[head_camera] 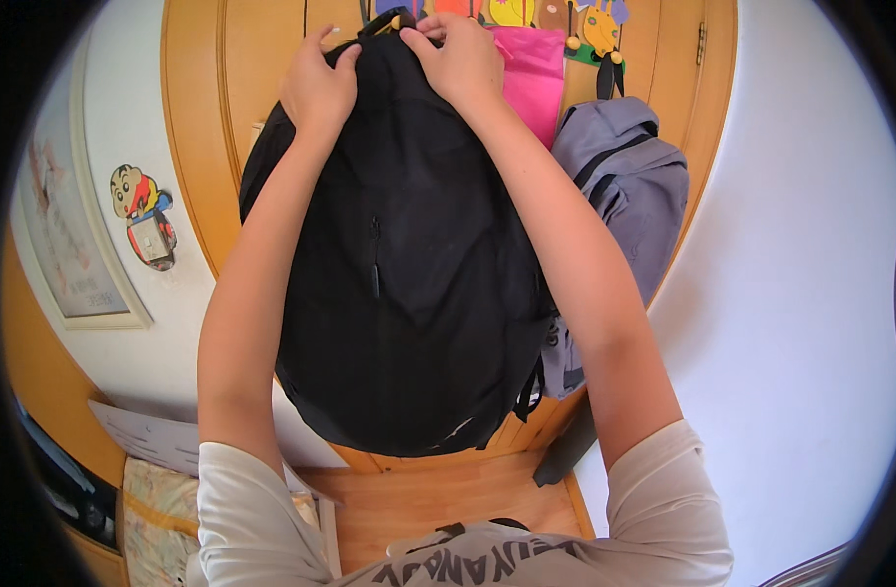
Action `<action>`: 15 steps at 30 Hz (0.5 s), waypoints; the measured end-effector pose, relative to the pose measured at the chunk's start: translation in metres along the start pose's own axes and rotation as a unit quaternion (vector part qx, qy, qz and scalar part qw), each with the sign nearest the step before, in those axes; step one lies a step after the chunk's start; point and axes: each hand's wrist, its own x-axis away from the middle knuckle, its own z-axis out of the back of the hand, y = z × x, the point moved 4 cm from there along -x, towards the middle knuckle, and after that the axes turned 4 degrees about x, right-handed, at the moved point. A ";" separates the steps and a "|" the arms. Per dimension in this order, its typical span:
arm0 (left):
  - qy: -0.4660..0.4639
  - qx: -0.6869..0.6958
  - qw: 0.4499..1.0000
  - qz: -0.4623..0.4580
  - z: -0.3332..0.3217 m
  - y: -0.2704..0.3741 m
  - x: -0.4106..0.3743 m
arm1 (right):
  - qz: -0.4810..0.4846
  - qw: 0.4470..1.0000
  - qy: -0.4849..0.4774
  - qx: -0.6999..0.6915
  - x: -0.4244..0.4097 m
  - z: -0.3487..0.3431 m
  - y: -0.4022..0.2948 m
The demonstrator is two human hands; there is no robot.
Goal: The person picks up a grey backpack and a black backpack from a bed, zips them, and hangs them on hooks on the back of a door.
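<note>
A large black backpack (411, 242) hangs upright before me against a wooden door, its top at a row of hooks. My left hand (321, 84) is at the backpack's upper left edge, thumb on the front fabric and fingers partly behind the top. With my right hand (455, 59) I pinch the top near its carry loop (385, 23), beside a round wooden hook knob. Whether the loop sits over the knob, I cannot tell. The backpack's rear side is hidden.
A grey backpack (627, 169) hangs from a hook at the right, near a pink bag (532, 81). Colourful animal-shaped hook plates (510, 11) line the door (198, 110). On the left wall are a light switch (151, 241) with a cartoon decoration and a framed picture (136, 319).
</note>
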 end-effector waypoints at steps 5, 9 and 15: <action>-0.128 0.326 0.917 0.192 -0.006 -0.002 -0.010 | 0.059 0.979 -0.070 -0.182 -0.008 0.006 -0.011; -0.228 0.197 0.943 0.141 0.002 -0.014 -0.005 | -0.077 0.871 -0.268 -0.405 0.004 0.016 -0.002; 0.019 0.072 0.988 -0.134 0.016 0.014 0.028 | -0.022 0.999 0.001 0.043 -0.004 0.017 0.073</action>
